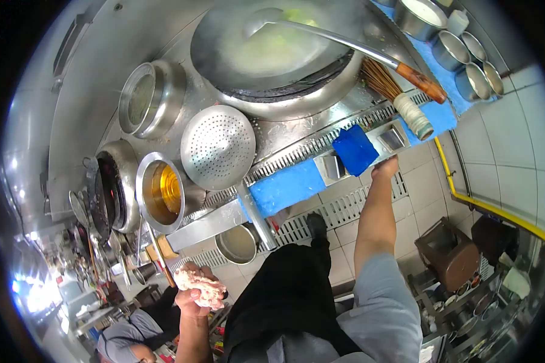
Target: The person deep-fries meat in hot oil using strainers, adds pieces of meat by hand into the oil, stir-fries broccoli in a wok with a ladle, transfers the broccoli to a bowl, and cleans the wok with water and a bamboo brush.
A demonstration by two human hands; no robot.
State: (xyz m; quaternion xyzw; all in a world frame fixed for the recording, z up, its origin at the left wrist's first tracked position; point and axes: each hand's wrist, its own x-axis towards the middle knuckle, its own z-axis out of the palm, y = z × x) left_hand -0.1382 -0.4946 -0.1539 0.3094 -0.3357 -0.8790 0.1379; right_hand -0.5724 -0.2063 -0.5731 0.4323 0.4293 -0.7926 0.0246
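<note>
My left hand is closed around a lump of pale pink minced meat, held low at the left, short of the stove. With the arm stretched forward, my right hand reaches the stove's front panel, just below a blue cloth. Its fingers are hidden at the panel's edge, so their grip cannot be made out. Ahead is a big steaming wok of cloudy liquid with some green in it. A wooden-handled ladle rests across it. Nearer my left hand are a perforated strainer and a metal pot containing yellow oil.
A bamboo brush lies on the stove's right front edge. Metal seasoning pots stand at the far right. A yellow pipe runs along the tiled wall. Another person is at the lower left. A metal pot sits below the stove edge.
</note>
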